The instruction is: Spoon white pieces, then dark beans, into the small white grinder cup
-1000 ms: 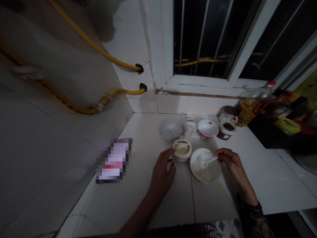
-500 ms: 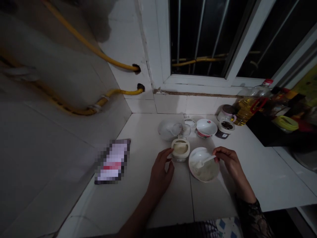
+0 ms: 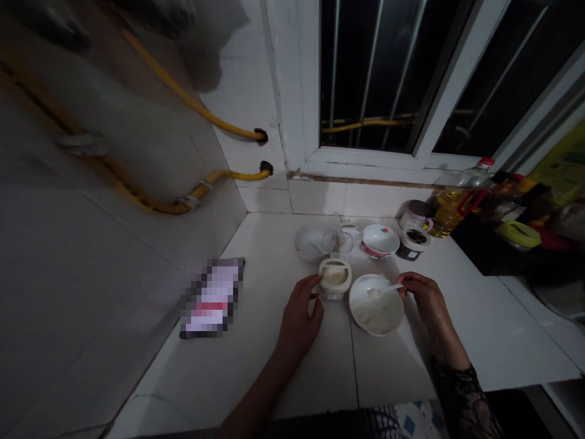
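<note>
My right hand (image 3: 423, 299) pinches the handle of a white spoon (image 3: 387, 289), whose bowl hangs over a white bowl (image 3: 354, 311) with pale contents (image 3: 378, 316). Something whitish shows in the spoon. Just left of that bowl stands a small square-cornered jar (image 3: 334, 279) with a pale rim, holding pale, grainy-looking stuff. The fingertips of my left hand (image 3: 301, 314) rest at the jar's left side; its thumb and fingers are apart, and it grips nothing.
Behind stand a flowered bowl (image 3: 380, 241), a clear container (image 3: 313, 242), a white-rimmed jar (image 3: 351, 231) and a dark-filled jar (image 3: 412, 244). An oil bottle (image 3: 445, 210) stands by a black box (image 3: 484, 247) at right. A pixelated flat object (image 3: 212, 299) lies left.
The spoon has risen a little from the pale contents toward the bowl's back right side, with whitish stuff in it. My left hand stays at the jar. The view has shifted slightly.
</note>
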Motion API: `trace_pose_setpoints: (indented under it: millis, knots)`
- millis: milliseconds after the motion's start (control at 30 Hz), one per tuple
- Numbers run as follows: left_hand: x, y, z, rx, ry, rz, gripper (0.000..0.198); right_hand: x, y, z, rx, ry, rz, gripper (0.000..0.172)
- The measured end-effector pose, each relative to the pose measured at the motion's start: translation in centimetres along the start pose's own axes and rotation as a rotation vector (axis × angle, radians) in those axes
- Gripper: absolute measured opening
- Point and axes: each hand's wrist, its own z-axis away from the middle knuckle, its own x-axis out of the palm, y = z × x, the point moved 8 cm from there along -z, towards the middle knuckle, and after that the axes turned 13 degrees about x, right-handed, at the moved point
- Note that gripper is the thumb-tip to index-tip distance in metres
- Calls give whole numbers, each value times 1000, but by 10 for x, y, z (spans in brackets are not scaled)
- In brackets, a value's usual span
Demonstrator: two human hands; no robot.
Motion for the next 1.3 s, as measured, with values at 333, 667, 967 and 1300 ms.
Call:
trace_pose_setpoints:
  millis: [333,667,967,1300]
  knots:
    - [3,-4,1,12,23,33,52,46,-52,26,-455,100,193,14]
    - [4,-5,1,17,35,33,52,66,-79,78,-1106,161,737,20]
    - [1,-1,-1,44,36,42,51,17,-62,48,-625,158,1011,21]
    - [1,0,-1,39,31,18,50,30,-30,27,-332,-15,765,19]
